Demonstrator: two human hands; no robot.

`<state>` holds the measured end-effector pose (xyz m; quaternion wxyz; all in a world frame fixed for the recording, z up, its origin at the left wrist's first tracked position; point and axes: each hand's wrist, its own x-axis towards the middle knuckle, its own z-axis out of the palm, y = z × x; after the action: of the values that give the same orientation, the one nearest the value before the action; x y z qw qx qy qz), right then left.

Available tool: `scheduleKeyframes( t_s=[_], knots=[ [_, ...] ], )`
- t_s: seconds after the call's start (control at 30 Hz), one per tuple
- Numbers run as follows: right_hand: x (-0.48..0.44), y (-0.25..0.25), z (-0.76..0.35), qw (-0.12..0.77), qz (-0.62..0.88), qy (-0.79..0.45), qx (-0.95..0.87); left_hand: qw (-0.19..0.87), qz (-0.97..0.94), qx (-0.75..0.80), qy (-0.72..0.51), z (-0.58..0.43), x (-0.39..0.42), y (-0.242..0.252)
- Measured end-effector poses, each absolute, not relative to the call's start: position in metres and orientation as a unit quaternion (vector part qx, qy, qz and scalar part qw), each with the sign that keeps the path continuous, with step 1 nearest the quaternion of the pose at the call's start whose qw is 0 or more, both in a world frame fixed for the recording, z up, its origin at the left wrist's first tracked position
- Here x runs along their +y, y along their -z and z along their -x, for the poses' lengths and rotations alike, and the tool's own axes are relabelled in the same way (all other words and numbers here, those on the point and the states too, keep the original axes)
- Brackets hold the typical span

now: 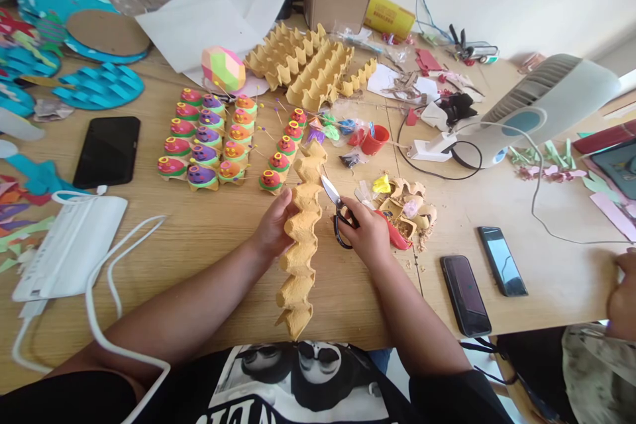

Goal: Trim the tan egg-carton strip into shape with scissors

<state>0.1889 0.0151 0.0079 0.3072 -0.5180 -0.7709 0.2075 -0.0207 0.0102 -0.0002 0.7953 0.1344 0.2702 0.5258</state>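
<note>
A long strip of yellow egg carton [301, 238] with a zigzag edge is held upright over the table's front by my left hand [274, 224], its thumb and fingers closed on the left edge. My right hand [366, 232] grips black-handled scissors [338, 204]. Their blades point up and left, close beside the strip's upper part, and look shut. Beyond the strip stand rows of painted carton cups: red [177, 146], purple [203, 154], orange [237, 133] and another red row [281, 161]. Several pins with coloured heads stick out among them.
Uncut egg cartons [322, 73] lie at the back. Right of my hands are carton scraps [410, 202], a red cup [375, 140], two phones [466, 295] and a fan [536, 106]. A white power strip [69, 245] and its cable lie left. Another person's hand [623, 295] rests far right.
</note>
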Motion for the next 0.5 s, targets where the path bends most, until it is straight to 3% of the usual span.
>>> scheduleKeyframes(
  t_s=[0.23,0.5],
  knots=[
    [0.012,-0.008,-0.188,0.317,0.529,-0.251,-0.746,0.800,-0.123,0.262,-0.526,0.019,0.010,-0.002],
    [0.019,-0.001,-0.178,0.400,0.494,-0.449,-0.628,0.800,-0.136,0.256,-0.525,0.018,0.009,-0.001]
  ],
)
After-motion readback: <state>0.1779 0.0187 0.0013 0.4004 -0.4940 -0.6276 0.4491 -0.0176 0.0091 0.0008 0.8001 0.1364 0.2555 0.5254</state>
